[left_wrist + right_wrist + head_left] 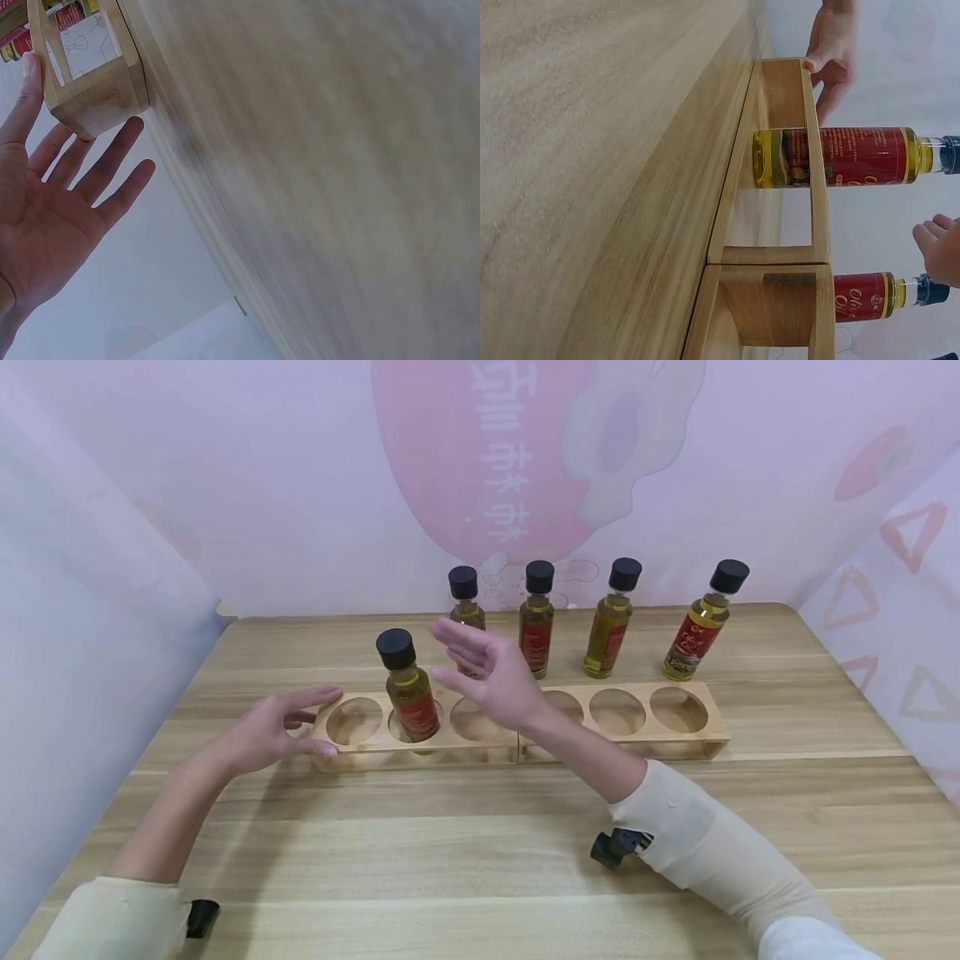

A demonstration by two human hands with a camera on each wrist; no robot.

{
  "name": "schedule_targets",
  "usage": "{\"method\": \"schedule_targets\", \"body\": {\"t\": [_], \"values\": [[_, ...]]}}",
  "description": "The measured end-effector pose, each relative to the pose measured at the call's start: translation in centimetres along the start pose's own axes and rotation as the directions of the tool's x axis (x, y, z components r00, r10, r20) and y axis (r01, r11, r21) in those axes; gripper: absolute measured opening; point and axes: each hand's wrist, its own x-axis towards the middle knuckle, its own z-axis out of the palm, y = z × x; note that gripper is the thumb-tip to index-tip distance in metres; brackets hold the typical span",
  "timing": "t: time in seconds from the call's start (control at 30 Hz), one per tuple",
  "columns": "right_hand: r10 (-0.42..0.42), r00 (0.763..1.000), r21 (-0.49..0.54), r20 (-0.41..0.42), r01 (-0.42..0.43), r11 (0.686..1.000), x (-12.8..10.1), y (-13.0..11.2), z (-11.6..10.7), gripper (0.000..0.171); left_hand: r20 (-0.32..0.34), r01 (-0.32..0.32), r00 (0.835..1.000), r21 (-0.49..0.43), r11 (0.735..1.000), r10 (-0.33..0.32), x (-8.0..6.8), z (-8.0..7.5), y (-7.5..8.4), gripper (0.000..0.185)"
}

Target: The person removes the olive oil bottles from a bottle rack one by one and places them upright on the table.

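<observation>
An olive oil bottle [415, 706] with a black cap and red label stands in the middle hole of the left wooden rack [480, 755]. My left hand [258, 735] holds that rack's left end, thumb at the front top corner and index finger at the rear one. In the left wrist view, the other fingers spread below the rack end. My right hand [498, 681] is raised over the rack, right of the bottle, fingers extended and nothing held. It partly hides a bottle [467, 610] behind the rack.
A second three-hole rack [647, 745] adjoins the left one end to end. Behind stand more olive oil bottles, one centre [536, 643], one further right [607, 639] and one at the far right [693, 639]. A printed curtain [300, 485] borders the wooden table [420, 877].
</observation>
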Motion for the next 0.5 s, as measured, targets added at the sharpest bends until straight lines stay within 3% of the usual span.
{"method": "schedule_targets", "body": {"t": [0.33, 0.5], "values": [[0.083, 0.991, -0.077, 0.101, -0.076, 0.994, -0.1, -0.4, 1.1, 0.062, -0.01, -0.005, 1.0, 0.002, 1.0, 0.005, 0.0, 0.0, 0.0, 0.081], [0.061, 0.99, -0.065, 0.124, -0.053, 0.997, 0.3, -0.4, 1.5, 0.063, -0.011, -0.005, 1.0, 0.005, 1.0, 0.005, 0.1, 0.0, 0.0, 0.081]]}}
